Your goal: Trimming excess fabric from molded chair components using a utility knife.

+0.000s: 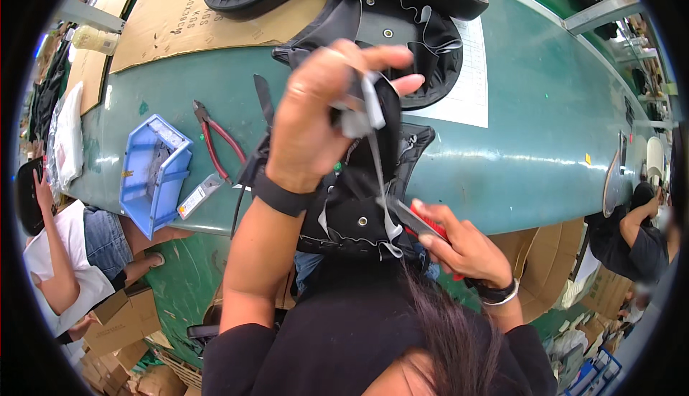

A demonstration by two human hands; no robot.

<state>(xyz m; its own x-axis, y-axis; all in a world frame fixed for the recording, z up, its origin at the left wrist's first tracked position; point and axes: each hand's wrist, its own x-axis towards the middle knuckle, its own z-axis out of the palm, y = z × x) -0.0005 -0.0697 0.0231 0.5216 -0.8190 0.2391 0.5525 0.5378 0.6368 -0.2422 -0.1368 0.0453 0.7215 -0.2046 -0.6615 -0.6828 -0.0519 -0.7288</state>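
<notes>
My left hand is raised over the table, slightly blurred, its fingers closed on a grey strip of edging. The strip runs down taut to a black fabric piece with metal eyelets and loose grey trim, lying at the table's near edge. My right hand grips a red-handled tool with a grey metal head. That head is beside the strip's lower end; whether they touch is unclear, and the tool's exact kind is partly hidden by my fingers.
More black padded pieces lie farther back, by a cardboard sheet and white paper. To the left are red-handled cutting pliers, a blue bin and a small box. People sit at both sides.
</notes>
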